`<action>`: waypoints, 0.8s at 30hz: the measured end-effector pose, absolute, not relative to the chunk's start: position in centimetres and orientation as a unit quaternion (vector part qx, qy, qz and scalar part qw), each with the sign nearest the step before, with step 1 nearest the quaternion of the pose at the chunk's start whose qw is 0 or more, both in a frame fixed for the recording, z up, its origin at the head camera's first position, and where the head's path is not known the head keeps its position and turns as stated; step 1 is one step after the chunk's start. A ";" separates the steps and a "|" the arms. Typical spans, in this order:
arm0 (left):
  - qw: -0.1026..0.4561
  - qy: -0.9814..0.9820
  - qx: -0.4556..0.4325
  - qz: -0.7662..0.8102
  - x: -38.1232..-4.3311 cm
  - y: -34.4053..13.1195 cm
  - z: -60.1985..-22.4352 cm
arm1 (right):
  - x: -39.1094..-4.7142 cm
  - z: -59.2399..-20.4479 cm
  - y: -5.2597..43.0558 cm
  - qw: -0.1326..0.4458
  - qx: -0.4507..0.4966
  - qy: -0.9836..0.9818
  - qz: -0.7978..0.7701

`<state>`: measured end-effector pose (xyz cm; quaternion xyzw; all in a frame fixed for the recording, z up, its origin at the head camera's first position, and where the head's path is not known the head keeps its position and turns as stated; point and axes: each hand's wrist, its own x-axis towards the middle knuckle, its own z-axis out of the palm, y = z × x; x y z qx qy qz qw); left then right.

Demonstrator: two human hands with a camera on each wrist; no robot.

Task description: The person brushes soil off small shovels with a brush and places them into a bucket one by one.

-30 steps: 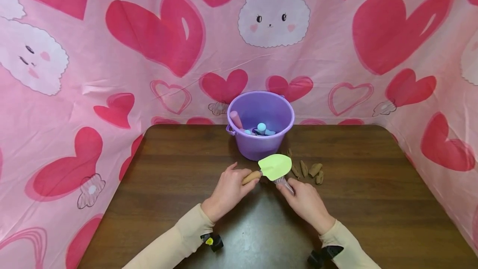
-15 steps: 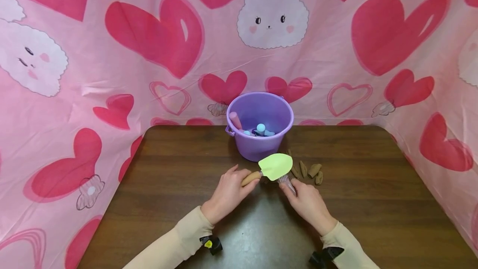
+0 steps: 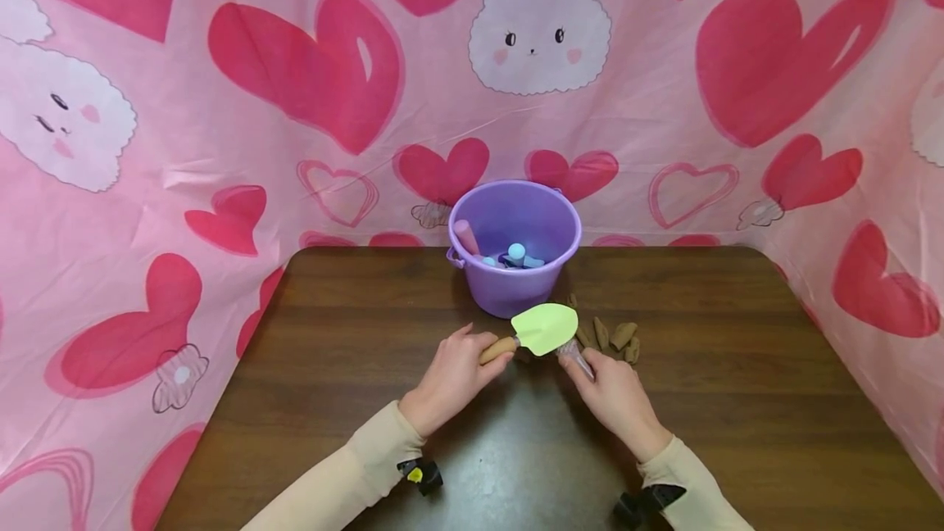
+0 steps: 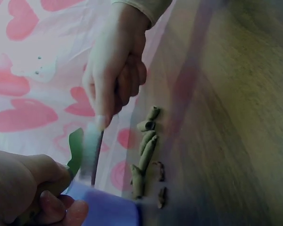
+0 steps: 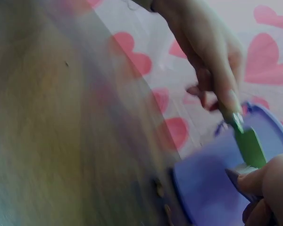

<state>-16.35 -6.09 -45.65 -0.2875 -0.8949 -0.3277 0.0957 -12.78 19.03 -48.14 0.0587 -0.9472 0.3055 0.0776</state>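
Note:
My left hand [image 3: 453, 371] grips the wooden handle of a small trowel [image 3: 546, 328], its lime-green blade pointing right. My right hand [image 3: 618, 396] pinches a small brush [image 3: 579, 359] with a pale, see-through handle. In the head view the trowel blade overlaps the brush head. White bristles lie right at the green blade [image 5: 251, 148] in the right wrist view. The left wrist view shows the brush [image 4: 90, 153] as a blurred pale strip close beside the blade. Both tools are held over the table, in front of a purple bucket [image 3: 501, 295].
Blue and pink items, among them a pink handle [image 3: 465, 236], lie inside the bucket. Several brown, elongated lumps [image 3: 623, 335] lie on the dark wooden table [image 3: 737, 400], right of the bucket. A pink cloth [image 3: 649, 105] with hearts and rabbits hangs around the table.
My right hand and the brush have shifted slightly to the right, along the trowel blade. The left hand, trowel and bucket stay almost where they were.

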 end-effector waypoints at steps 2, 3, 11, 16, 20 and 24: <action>0.092 -0.896 -0.281 -0.332 -16.3 -6.3 -45.7 | -12.9 -48.1 19.6 0.085 0.051 -0.948 0.302; 0.090 -0.896 -0.278 -0.334 -16.3 -6.4 -45.7 | -12.9 -48.1 19.7 0.088 0.049 -0.949 0.300; 0.106 -0.892 -0.288 -0.331 -16.3 -5.7 -45.9 | -12.6 -48.2 19.0 0.081 0.083 -0.952 0.284; 0.101 -0.891 -0.297 -0.328 -16.3 -5.2 -45.7 | -12.6 -48.1 18.7 0.084 0.075 -0.951 0.287; 0.093 -0.892 -0.293 -0.332 -16.4 -5.6 -45.7 | -12.8 -47.9 19.5 0.090 0.056 -0.951 0.291; 0.094 -0.894 -0.286 -0.333 -16.4 -6.2 -45.6 | -13.0 -47.7 20.2 0.097 0.053 -0.951 0.287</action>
